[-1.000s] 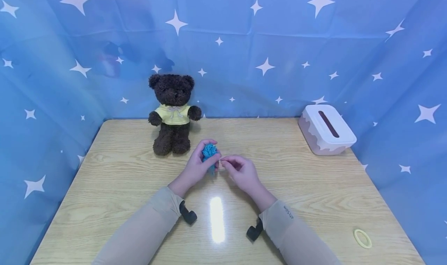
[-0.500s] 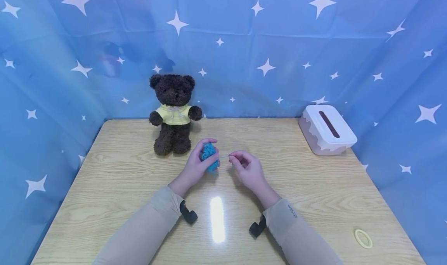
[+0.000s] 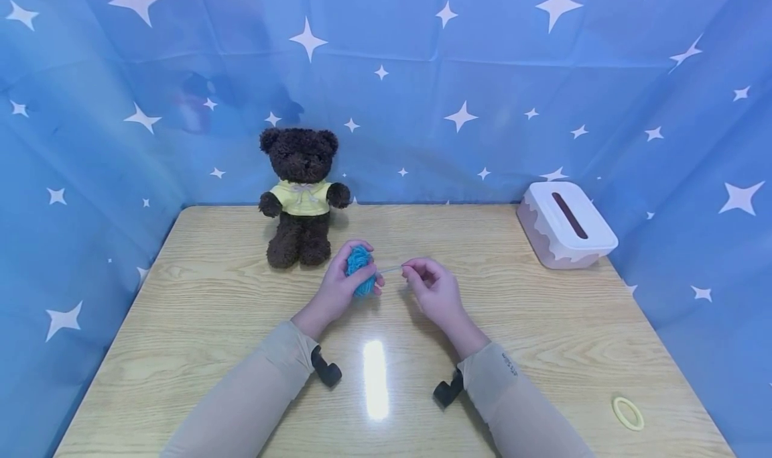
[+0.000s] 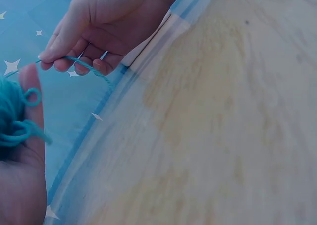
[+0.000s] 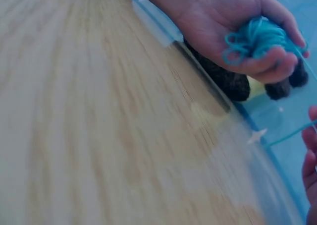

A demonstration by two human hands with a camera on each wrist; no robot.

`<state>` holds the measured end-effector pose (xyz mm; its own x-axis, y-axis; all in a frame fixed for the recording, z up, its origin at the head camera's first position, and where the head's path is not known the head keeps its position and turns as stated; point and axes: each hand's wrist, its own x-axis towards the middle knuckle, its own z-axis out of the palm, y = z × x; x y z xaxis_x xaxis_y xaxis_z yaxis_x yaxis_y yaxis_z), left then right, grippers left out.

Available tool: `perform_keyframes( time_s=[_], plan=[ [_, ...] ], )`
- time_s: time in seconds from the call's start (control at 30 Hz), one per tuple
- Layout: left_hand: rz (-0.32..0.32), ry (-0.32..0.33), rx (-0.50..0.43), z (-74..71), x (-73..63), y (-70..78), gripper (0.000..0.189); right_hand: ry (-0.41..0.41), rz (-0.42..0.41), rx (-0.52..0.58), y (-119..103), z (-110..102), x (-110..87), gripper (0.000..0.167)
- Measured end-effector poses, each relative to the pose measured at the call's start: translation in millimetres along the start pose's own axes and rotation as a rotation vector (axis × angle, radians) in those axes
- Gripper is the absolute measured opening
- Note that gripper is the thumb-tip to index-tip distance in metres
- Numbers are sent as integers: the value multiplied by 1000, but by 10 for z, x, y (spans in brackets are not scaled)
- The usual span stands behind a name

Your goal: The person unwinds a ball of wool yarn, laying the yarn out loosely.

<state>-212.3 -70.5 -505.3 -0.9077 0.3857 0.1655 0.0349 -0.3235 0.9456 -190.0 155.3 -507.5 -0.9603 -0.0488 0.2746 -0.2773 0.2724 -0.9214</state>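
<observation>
A small bundle of blue yarn (image 3: 360, 267) lies in my left hand (image 3: 338, 285), gripped between thumb and fingers above the middle of the table. Loose loops of the yarn (image 5: 260, 36) stick out past the palm in the right wrist view. From the bundle a single strand (image 3: 391, 268) runs taut to my right hand (image 3: 439, 294), which pinches it between thumb and fingertips. The strand's tail (image 4: 96, 72) hangs below the right fingers in the left wrist view. Both hands are a short way apart.
Behind the left hand a dark brown teddy bear (image 3: 299, 200) in a yellow top stands on the wooden table (image 3: 241, 351). A white-lidded tissue box (image 3: 567, 224) sits at the back right corner. Near the front right lies a pale yellow ring (image 3: 628, 413). A starry blue curtain (image 3: 398, 136) surrounds the table.
My right hand has moved right and slightly away from the left hand, drawing out the strand between them. The left hand has turned the yarn bundle slightly but stays in place.
</observation>
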Motion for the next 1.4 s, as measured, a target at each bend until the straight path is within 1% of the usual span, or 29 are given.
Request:
perform_keyframes(
  time_s=[0.17, 0.27, 0.47, 0.57, 0.67, 0.7, 0.77, 0.83, 1.03, 1.1, 1.2, 1.27, 1.33, 1.4],
  plan=[
    [31, 31, 64, -6, -6, 9, 32, 14, 2, -12, 15, -51, 22, 9],
    [42, 43, 85, -13, -11, 11, 32, 15, 2, -17, 29, -90, 28, 9],
    [26, 7, 53, -25, -14, -10, 26, 24, 15, -12, 72, -174, 41, 9],
    [25, 18, 97, -29, -12, -14, 25, 40, 11, -21, 97, -216, 59, 9],
    [49, 24, 143, -34, -11, -11, 31, 60, -1, -43, 128, -264, 72, 9],
    [60, 22, 153, -37, -9, -12, 29, 66, 0, -52, 138, -283, 76, 9],
    [77, 16, 150, -37, -9, -12, 28, 80, -7, -63, 155, -313, 85, 9],
    [81, 8, 130, -37, -8, -11, 27, 89, -17, -68, 165, -335, 94, 8],
    [38, -39, -32, -26, -3, 2, 23, 94, -29, -89, 175, -368, 108, 8],
    [34, -48, -62, -26, 2, 2, 21, 108, -25, -86, 192, -387, 116, 7],
    [43, -40, -48, -34, 10, -4, 22, 142, -9, -73, 226, -434, 124, 8],
    [37, -24, -19, -42, 8, -9, 24, 155, 2, -66, 251, -474, 127, 9],
    [25, -3, 20, -45, 5, -4, 28, 147, 6, -77, 266, -509, 123, 10],
    [12, 23, 60, -51, 0, 0, 34, 102, 7, -107, 276, -536, 119, 10]
  ],
)
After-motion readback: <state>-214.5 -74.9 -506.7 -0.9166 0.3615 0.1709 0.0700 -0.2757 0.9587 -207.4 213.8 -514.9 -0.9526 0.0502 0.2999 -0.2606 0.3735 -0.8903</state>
